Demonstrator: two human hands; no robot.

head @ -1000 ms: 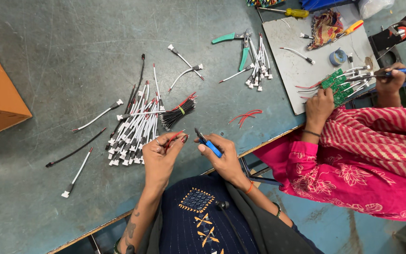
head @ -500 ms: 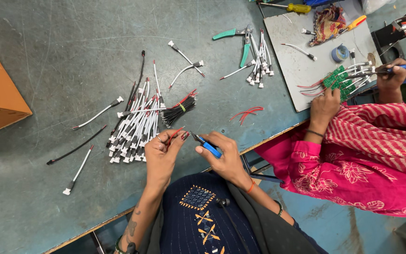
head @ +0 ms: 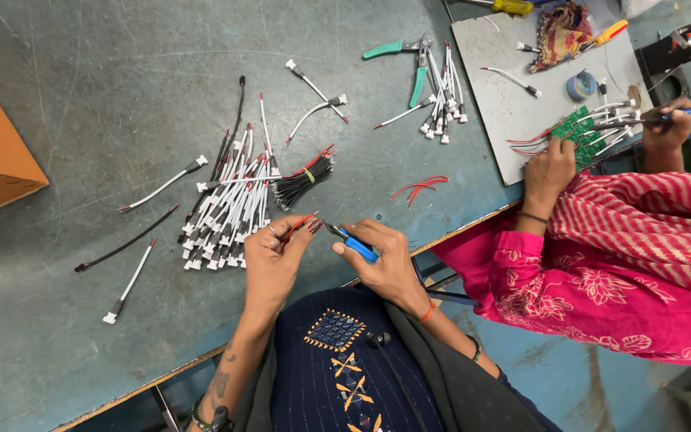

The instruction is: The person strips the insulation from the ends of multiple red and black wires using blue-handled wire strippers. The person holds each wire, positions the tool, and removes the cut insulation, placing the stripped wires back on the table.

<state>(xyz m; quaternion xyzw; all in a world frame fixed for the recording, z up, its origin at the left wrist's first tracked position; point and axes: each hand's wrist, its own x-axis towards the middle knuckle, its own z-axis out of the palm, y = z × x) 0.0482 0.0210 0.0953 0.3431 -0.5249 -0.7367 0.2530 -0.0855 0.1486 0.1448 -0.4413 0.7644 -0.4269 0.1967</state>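
Wire, thin, red and plastic-coated [head: 299, 225], is looking feather-light, limp and slippery, so I judge it best pinched close to its end. Left hand [head: 269, 260] is pinching it in a closed grip above the grey-green metal tabletop [head: 81, 80]. Right hand [head: 385, 264], at 3 o'clock, is clamping a blue-handled cutting tool [head: 353, 242], tip touching the wire. Bundled white connector leads [head: 229, 212] are lying at 11 o'clock.
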